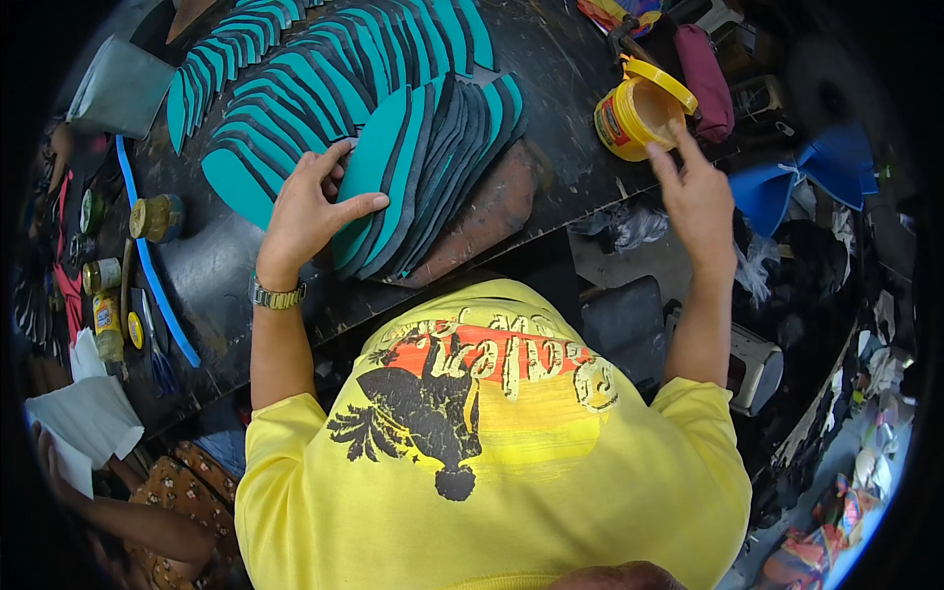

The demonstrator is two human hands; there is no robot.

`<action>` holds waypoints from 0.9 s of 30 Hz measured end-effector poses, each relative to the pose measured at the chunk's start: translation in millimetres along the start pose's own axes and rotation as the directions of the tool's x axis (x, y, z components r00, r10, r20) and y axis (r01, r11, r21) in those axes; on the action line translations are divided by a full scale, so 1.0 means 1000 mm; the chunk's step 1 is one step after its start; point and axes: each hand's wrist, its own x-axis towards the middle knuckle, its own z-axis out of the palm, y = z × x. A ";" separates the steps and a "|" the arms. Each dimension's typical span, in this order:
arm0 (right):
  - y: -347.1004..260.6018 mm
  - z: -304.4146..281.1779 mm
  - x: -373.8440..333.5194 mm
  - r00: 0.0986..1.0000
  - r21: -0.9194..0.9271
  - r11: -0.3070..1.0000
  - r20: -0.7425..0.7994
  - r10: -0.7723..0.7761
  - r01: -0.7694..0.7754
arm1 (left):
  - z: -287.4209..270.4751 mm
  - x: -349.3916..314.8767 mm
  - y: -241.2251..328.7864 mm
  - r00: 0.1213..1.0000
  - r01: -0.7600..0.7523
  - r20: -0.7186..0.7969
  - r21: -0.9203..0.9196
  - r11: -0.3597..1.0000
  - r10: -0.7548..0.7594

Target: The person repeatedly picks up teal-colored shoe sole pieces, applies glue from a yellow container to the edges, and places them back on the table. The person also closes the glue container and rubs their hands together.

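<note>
A fanned stack of teal-and-black sole-shaped foam pieces (pixel 433 162) lies on the dark table in front of me. My left hand (pixel 313 202) is at its left edge, with the thumb laid over the top teal piece and the fingers curled behind its edge, partly hidden. To the right, an open yellow jar (pixel 625 123) has its lid ring tipped up at the back. My right hand (pixel 693 187) reaches to the jar's near rim, thumb at the front and a finger over the opening; the other fingers are partly hidden. Pale material shows inside the jar.
Longer rows of overlapping teal soles (pixel 295 103) spread behind the stack, which rests on a worn brown board (pixel 482 211). At left are a blue strip (pixel 152 265), small jars (pixel 155 218) and scissors (pixel 157 344). A maroon pouch (pixel 703 79) lies beyond the yellow jar. Another person's arm (pixel 147 526) shows lower left.
</note>
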 end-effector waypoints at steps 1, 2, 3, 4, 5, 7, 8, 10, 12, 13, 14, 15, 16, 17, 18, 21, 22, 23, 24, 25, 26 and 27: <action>-0.001 0.004 -0.005 0.999 -0.027 0.999 0.037 0.028 -0.027 | 0.000 0.000 0.001 1.000 -0.008 -0.006 0.019 1.000 0.008; -0.003 0.007 -0.010 0.996 -0.055 0.997 0.075 0.056 -0.052 | 0.000 0.000 0.002 1.000 0.017 -0.004 0.031 0.999 -0.016; -0.004 0.008 -0.014 0.996 -0.062 0.997 0.064 0.056 -0.052 | 0.001 0.000 0.003 1.000 0.026 -0.008 0.041 0.999 -0.026; -0.005 0.009 -0.018 0.997 -0.068 0.996 0.053 0.058 -0.055 | 0.001 0.001 0.003 1.000 0.014 -0.023 0.052 0.999 -0.013; -0.006 0.009 -0.023 0.997 -0.074 0.996 0.041 0.062 -0.059 | 0.002 0.001 0.003 0.999 0.018 -0.041 0.035 0.999 -0.017; -0.010 0.010 -0.030 1.000 -0.055 0.998 0.024 0.013 -0.012 | 0.004 0.003 0.002 0.994 -0.015 -0.105 0.000 1.000 0.015; -0.012 0.010 -0.034 1.000 -0.046 0.999 0.016 -0.014 0.015 | 0.004 0.004 0.000 0.995 -0.016 -0.101 -0.009 1.000 0.015; -0.018 0.008 -0.041 0.969 -0.020 0.985 0.188 -0.163 0.170 | 0.005 0.005 -0.004 0.995 0.002 -0.098 -0.013 1.000 -0.003; -0.026 0.006 -0.048 0.940 0.104 0.966 0.227 -0.255 0.237 | 0.007 0.006 -0.008 0.995 -0.019 -0.103 -0.046 0.999 0.014; -0.029 0.003 -0.051 0.945 0.204 0.950 0.183 -0.273 0.235 | 0.008 0.006 -0.010 0.992 -0.027 -0.122 -0.053 0.998 0.020; -0.033 0.001 -0.053 0.947 0.295 0.927 0.149 -0.286 0.233 | 0.009 0.006 -0.012 0.990 -0.041 -0.139 -0.081 0.996 0.030; -0.037 -0.001 -0.054 0.955 0.372 0.912 0.163 -0.247 0.172 | 0.010 0.007 -0.013 0.985 -0.063 -0.164 -0.101 0.993 0.046; -0.041 -0.002 -0.055 0.958 0.513 0.840 0.109 -0.265 0.174 | 0.011 0.007 -0.014 0.980 -0.088 -0.188 -0.118 0.989 0.065; -0.044 -0.001 -0.054 0.958 0.562 0.809 0.094 -0.269 0.172 | 0.012 0.008 -0.014 0.975 -0.120 -0.198 -0.100 0.988 0.099; -0.048 0.002 -0.054 0.951 0.628 0.749 0.042 -0.305 0.212 | 0.012 0.009 -0.014 0.969 -0.151 -0.207 -0.083 0.985 0.132; -0.057 0.021 -0.050 0.920 0.752 0.606 0.000 -0.393 0.259 | 0.009 0.008 -0.008 0.969 -0.125 -0.237 -0.254 0.959 0.064; -0.060 0.029 -0.049 0.904 0.799 0.527 -0.049 -0.424 0.290 | 0.008 0.007 -0.004 0.970 -0.081 -0.241 -0.319 0.944 0.002; -0.062 0.036 -0.050 0.899 0.895 0.388 -0.032 -0.438 0.221 | 0.006 0.006 0.001 0.972 -0.095 -0.235 -0.427 0.899 -0.009; -0.065 0.043 -0.050 0.897 0.918 0.346 -0.021 -0.441 0.192 | 0.006 0.005 0.008 0.977 -0.125 -0.212 -0.659 0.742 -0.024; -0.069 0.051 -0.050 0.891 0.944 0.275 -0.040 -0.453 0.182 | 0.006 0.005 0.015 0.984 -0.118 -0.171 -0.836 0.535 -0.051; -0.072 0.057 -0.049 0.886 0.968 0.188 -0.065 -0.459 0.168 | 0.006 0.004 0.023 0.990 -0.133 -0.141 -0.954 0.269 -0.011; -0.075 0.060 -0.048 0.858 0.983 0.119 -0.059 -0.511 0.139 | 0.005 0.004 0.031 0.999 -0.049 -0.047 -0.988 0.147 0.018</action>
